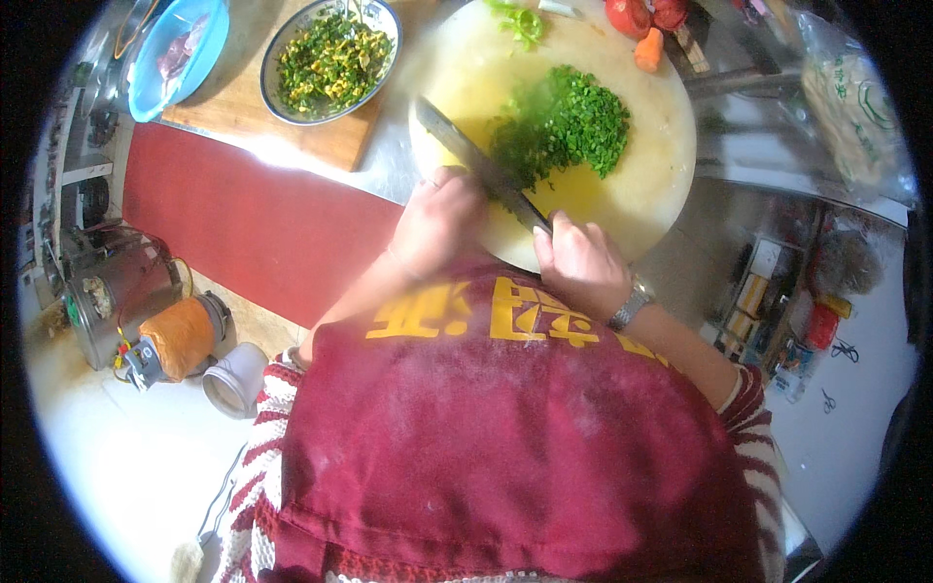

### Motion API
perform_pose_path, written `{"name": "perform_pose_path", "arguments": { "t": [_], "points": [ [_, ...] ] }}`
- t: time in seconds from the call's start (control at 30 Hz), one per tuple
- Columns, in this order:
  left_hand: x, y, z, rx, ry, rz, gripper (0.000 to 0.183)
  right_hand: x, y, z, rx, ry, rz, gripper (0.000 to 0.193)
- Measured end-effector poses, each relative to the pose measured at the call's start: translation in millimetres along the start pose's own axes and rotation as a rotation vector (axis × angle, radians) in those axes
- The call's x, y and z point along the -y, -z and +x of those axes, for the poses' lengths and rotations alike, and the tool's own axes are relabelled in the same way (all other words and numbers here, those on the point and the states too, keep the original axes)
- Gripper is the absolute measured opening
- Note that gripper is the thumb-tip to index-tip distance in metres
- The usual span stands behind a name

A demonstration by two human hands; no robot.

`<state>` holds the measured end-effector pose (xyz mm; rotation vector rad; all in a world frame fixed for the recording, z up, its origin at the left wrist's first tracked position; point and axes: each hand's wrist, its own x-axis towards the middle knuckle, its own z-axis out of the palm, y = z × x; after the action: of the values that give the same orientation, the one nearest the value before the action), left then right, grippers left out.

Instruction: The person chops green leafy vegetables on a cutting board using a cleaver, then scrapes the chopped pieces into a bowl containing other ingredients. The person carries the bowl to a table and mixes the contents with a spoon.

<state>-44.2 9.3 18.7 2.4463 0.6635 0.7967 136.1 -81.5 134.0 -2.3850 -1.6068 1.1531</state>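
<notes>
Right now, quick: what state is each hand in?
Left hand: fingers curled at the knife blade; whether it's closed on it can't be told.
Right hand: closed, holding the knife at its handle end.

Kitchen — round chopping bd, knife, chopped greens, bowl w/ food.
</notes>
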Motion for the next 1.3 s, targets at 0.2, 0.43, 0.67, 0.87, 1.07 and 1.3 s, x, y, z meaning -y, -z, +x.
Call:
{"name": "perform_pose_path", "arguments": {
  "t": [0.2, 0.43, 0.67, 0.87, 1.07, 1.3],
  "points": [
    [-12, -4, 0, -0.07, 0.053, -0.035, 0.024, -21, -1, 5, -0.205, 0.118, 0.083, 0.032],
    [-17, -22, 12, -0.058, 0.074, -0.048, 0.024, -32, 16, 3, -0.212, 0.147, 0.039, 0.03],
    [-14, -23, 14, -0.049, 0.05, -0.019, 0.023, -19, 25, -13, -0.092, 0.126, -0.06, 0.028],
    [-10, -22, 14, -0.028, 0.017, -0.007, 0.022, -16, 29, -7, -0.023, 0.111, -0.111, 0.028],
    [-8, -22, 12, -0.048, 0.022, 0.011, 0.02, -6, 26, 2, -0.023, 0.059, -0.07, 0.031],
    [-9, -21, 10, -0.073, 0.032, -0.022, 0.021, -3, 27, 0, 0.033, 0.045, -0.091, 0.034]
  ]
}}
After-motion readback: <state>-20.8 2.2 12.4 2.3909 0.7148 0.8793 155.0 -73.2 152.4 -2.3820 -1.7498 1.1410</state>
